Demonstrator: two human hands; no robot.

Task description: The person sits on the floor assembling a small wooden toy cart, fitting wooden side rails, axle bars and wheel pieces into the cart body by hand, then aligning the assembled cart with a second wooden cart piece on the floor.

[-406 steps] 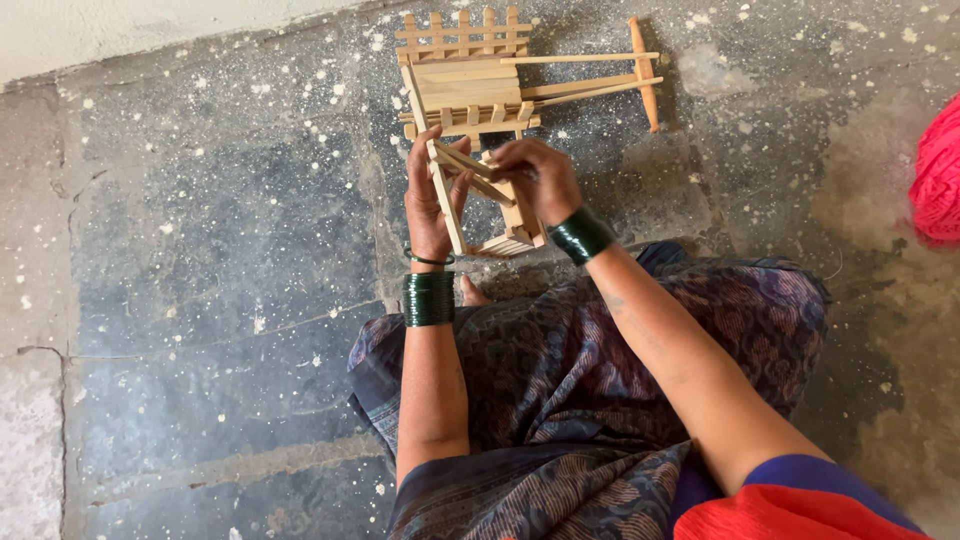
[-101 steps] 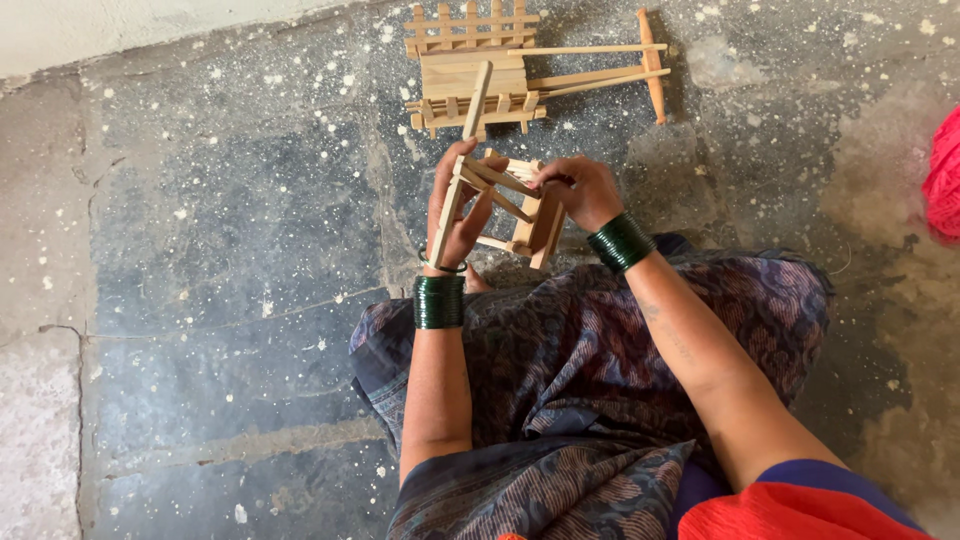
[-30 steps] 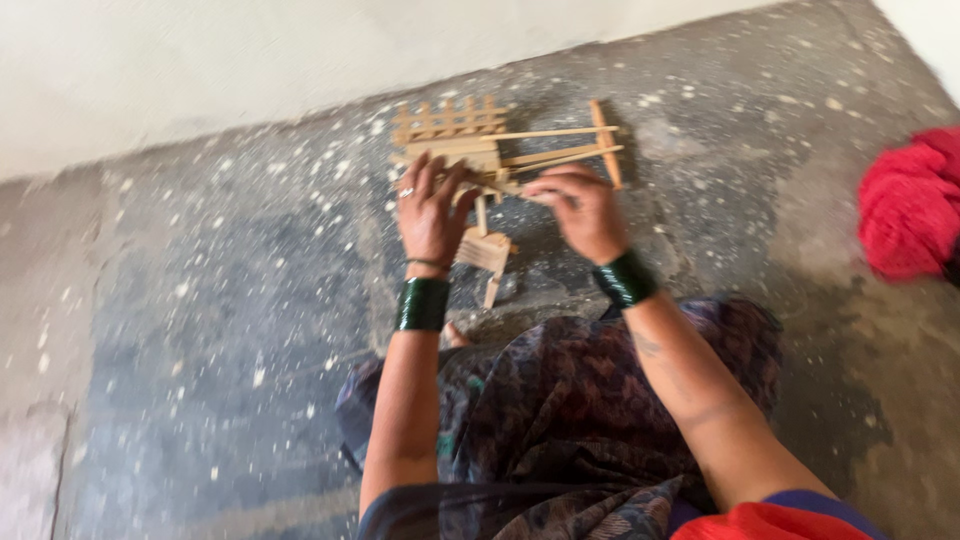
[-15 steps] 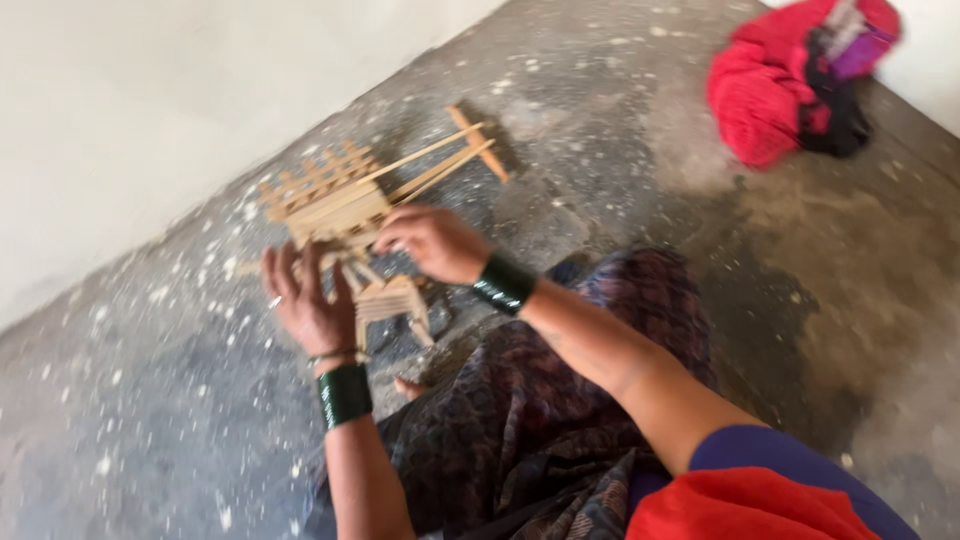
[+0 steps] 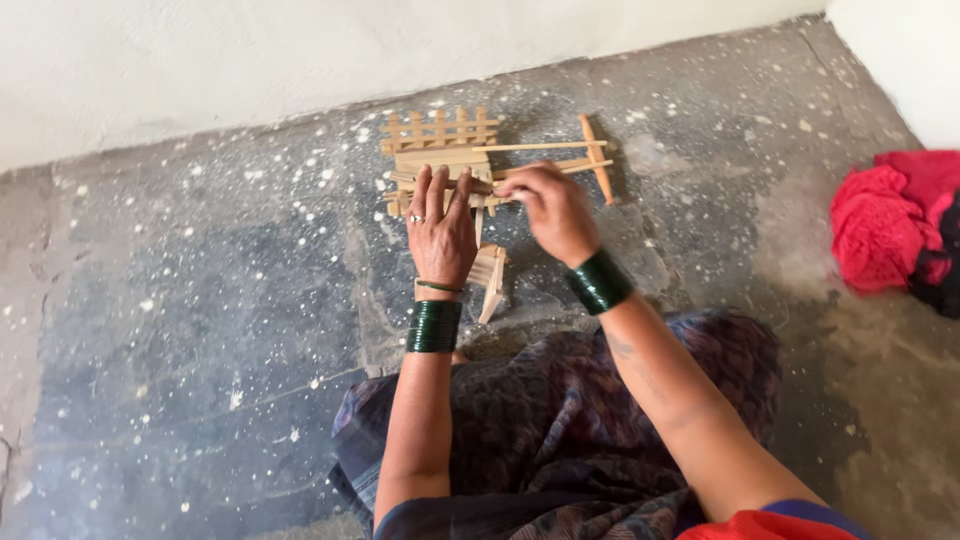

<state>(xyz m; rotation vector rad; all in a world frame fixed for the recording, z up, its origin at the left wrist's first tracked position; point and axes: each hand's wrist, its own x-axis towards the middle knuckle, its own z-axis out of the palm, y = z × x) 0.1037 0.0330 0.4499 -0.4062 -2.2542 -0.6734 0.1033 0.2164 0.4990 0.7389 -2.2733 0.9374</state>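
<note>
Speckled stone floor [image 5: 200, 300]; red cloth [image 5: 890, 225] lies well right of stick model [image 5: 450, 150].

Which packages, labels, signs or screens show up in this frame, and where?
None in view: no package, label, sign or screen.
What is there instead: a wooden stick model on the speckled grey floor, under the left hand and right hand.
A red cloth bundle lies at the right edge.
</note>
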